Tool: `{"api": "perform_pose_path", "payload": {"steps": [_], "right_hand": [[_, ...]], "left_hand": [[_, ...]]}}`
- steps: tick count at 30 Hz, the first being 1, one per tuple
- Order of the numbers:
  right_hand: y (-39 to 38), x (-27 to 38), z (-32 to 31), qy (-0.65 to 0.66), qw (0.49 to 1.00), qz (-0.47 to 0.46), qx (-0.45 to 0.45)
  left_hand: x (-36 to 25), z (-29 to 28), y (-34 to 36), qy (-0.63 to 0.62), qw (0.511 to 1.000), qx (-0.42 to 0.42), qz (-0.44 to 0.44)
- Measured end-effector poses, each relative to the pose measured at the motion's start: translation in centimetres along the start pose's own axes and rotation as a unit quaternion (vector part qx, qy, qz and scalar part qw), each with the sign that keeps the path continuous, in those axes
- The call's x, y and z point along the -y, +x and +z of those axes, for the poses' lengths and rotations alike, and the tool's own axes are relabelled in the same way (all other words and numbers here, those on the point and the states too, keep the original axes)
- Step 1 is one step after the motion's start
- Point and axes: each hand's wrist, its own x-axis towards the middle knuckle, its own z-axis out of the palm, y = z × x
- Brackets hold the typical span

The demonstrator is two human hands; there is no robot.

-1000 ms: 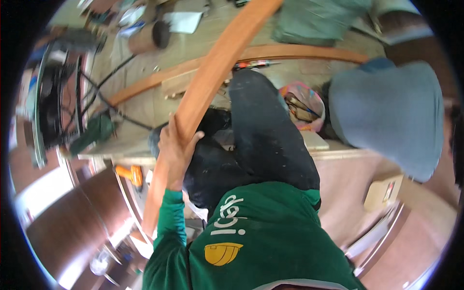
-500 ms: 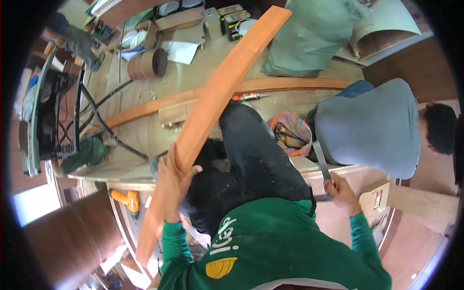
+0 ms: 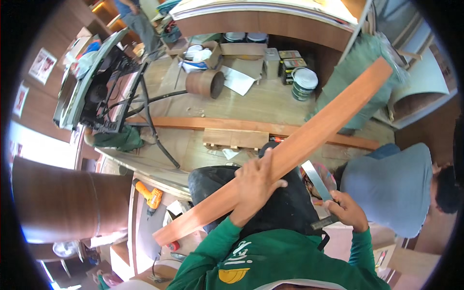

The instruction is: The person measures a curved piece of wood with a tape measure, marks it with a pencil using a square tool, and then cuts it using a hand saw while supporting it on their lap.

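A long, reddish-brown wooden board [image 3: 309,137] lies slantwise over my lap, its far end raised to the right. My left hand [image 3: 254,186] grips it near the middle, fingers over the top and thumb along the near edge. My right hand [image 3: 347,211] is closed on a flat-bladed metal tool [image 3: 316,180], whose pale blade points up and left, beside the board but apart from it. Whether it is a file or a knife I cannot make out. A dark, blunt bar [image 3: 325,222] shows just below that hand; its link to the tool is unclear.
A co-worker in a grey shirt [image 3: 386,186] bends close on my right. Another long board [image 3: 179,123] and a short wooden block [image 3: 235,139] lie ahead. An orange drill [image 3: 149,195] rests at left, near a folding-legged machine [image 3: 104,92]. Paint buckets [image 3: 304,83] stand farther off.
The board has swung clockwise, its far end now farther right and lower. My left hand has moved right with it. My right hand still holds the tool, slightly lower.
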Motion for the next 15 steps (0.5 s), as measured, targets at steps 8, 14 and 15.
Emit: {"api": "perform_pose_path", "payload": {"steps": [8, 14, 15], "right_hand": [[2.8, 2.4, 0.5, 0.189, 0.971, -0.114, -0.089], [6.4, 3.1, 2.7, 0.261, 0.934, -0.186, -0.157], [6.9, 3.3, 2.8, 0.259, 0.934, -0.188, -0.159]], "left_hand": [[-3.6, 7.1, 7.1, 0.033, 0.997, -0.060, -0.018], [-2.7, 6.8, 5.6, -0.060, 0.990, -0.125, 0.031], [-2.2, 6.4, 5.1, -0.054, 0.988, -0.137, 0.037]]}}
